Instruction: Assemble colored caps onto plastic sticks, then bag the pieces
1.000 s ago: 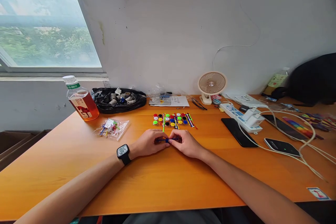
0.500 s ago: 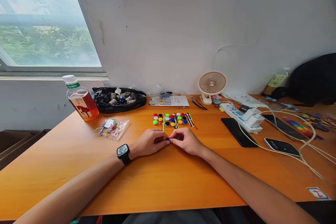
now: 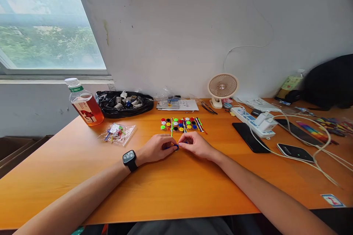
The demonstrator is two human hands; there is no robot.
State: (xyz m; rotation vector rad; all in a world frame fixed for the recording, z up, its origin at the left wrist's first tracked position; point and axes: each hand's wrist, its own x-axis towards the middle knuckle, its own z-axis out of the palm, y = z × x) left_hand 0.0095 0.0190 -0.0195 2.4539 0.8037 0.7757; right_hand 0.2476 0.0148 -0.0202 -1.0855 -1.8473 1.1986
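My left hand (image 3: 157,148), with a black watch (image 3: 129,158) on its wrist, pinches a small blue piece (image 3: 175,147) just above the table. The thumb and forefinger of my right hand (image 3: 197,146) are closed at the other side of that piece. Bits of blue also show by the fingers of both hands; most of the piece is hidden, so its shape is unclear. Just beyond the hands lie rows of small round coloured discs (image 3: 175,129) in red, white, green, black, yellow and blue. Thin coloured sticks (image 3: 200,125) lie in bundles between and beside them.
A clear bag of coloured bits (image 3: 117,134) and a drink bottle (image 3: 86,108) are at left. Behind sit a black bag of grey pieces (image 3: 125,104), pliers (image 3: 209,108) and a fan (image 3: 223,87). Phones (image 3: 250,137), a power strip (image 3: 252,122) and loose cables (image 3: 329,143) occupy the right.
My right fingers have shifted and opened up slightly around the blue piece, and more blue shows between the hands. My left hand has stayed nearly in place.
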